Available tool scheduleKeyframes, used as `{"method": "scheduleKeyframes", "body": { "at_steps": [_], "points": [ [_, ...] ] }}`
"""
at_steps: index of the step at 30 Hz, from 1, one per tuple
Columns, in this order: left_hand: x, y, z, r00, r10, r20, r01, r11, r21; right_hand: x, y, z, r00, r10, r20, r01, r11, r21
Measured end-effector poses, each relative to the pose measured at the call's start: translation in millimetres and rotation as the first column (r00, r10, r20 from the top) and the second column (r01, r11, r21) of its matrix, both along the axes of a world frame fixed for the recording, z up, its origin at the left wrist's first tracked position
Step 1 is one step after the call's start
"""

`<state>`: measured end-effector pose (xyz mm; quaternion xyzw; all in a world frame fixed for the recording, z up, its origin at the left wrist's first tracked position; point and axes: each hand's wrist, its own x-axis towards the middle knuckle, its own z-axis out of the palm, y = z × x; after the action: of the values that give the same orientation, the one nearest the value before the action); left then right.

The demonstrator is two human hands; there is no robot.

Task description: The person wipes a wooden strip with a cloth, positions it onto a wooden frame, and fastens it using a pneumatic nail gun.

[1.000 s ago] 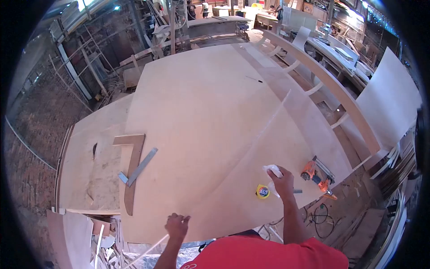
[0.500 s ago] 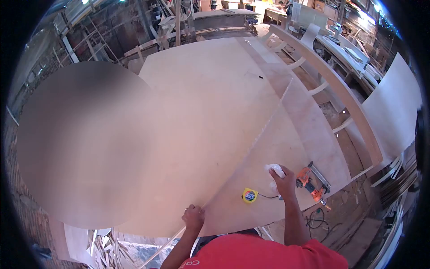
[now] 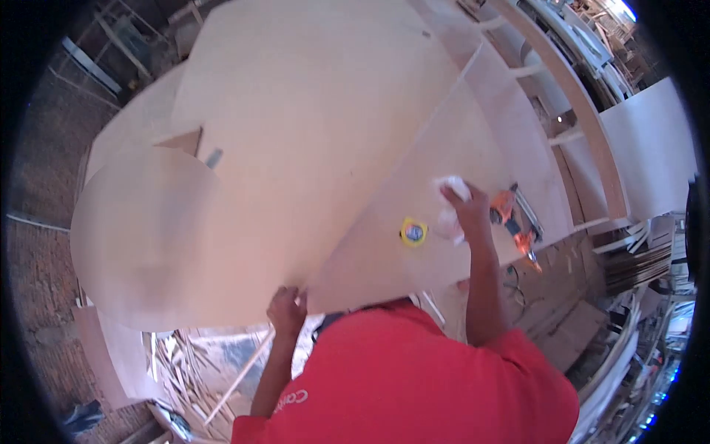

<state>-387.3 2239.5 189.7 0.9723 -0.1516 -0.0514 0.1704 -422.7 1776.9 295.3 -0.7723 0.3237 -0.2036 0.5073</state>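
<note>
My right hand (image 3: 470, 209) is closed round a crumpled white plastic bag (image 3: 449, 220), held over the thin plywood sheet (image 3: 399, 255). Just left of it lies a yellow tape measure (image 3: 413, 233). To its right, an orange nail gun (image 3: 510, 211) rests near the sheet's edge. My left hand (image 3: 288, 309) is at the near edge of the large pale panel (image 3: 318, 133), beside the corner of the plywood sheet. Its fingers are curled together, and what they pinch, if anything, is too blurred to make out.
A curved wooden frame (image 3: 584, 96) runs along the right side. Thin wood offcuts (image 3: 181, 362) lie on the floor at lower left, with a long strip (image 3: 240, 379) among them. A white curved sheet (image 3: 651, 148) stands at far right. A blurred disc covers part of the left side.
The view has tilted down and turned, so the panel and tools sit higher in the picture. My right hand still holds the plastic bag; my left hand stays near the panel's near edge.
</note>
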Motion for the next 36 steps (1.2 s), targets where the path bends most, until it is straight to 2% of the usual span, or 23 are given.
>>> {"method": "scheduleKeyframes", "body": {
  "at_steps": [3,5,9,11,17,25,36],
  "points": [
    [-9.5,18.7,3.2,0.999,0.022,-0.033,-0.023,1.0,-0.012,15.6,6.2,7.8,0.992,0.021,-0.126,-0.024,1.0,-0.021],
    [-11.1,23.0,-1.5,1.0,0.016,0.005,-0.016,1.0,-0.017,30.5,3.8,0.4,0.986,0.082,-0.147,-0.094,0.993,-0.074],
    [-9.4,17.8,8.2,1.0,-0.018,-0.008,0.018,1.0,0.024,66.4,2.5,-6.1,0.955,0.121,-0.27,-0.131,0.991,-0.02],
    [-9.5,19.3,5.7,1.0,-0.01,-0.021,0.01,1.0,0.011,85.9,-4.1,-20.9,0.958,0.106,-0.266,-0.152,0.975,-0.161],
    [-11.0,19.4,1.2,1.0,-0.004,0.0,0.004,1.0,0.023,119.1,-15.6,-23.1,0.899,0.159,-0.409,-0.255,0.948,-0.19],
    [-10.8,18.6,2.1,1.0,0.005,-0.02,-0.005,1.0,0.017,126.0,-27.7,-40.6,0.862,0.2,-0.467,-0.309,0.935,-0.171],
    [-13.1,18.0,-1.4,0.997,-0.008,0.081,0.009,1.0,-0.005,125.3,-28.0,-47.2,0.837,0.226,-0.498,-0.362,0.911,-0.195]
  ]
}}
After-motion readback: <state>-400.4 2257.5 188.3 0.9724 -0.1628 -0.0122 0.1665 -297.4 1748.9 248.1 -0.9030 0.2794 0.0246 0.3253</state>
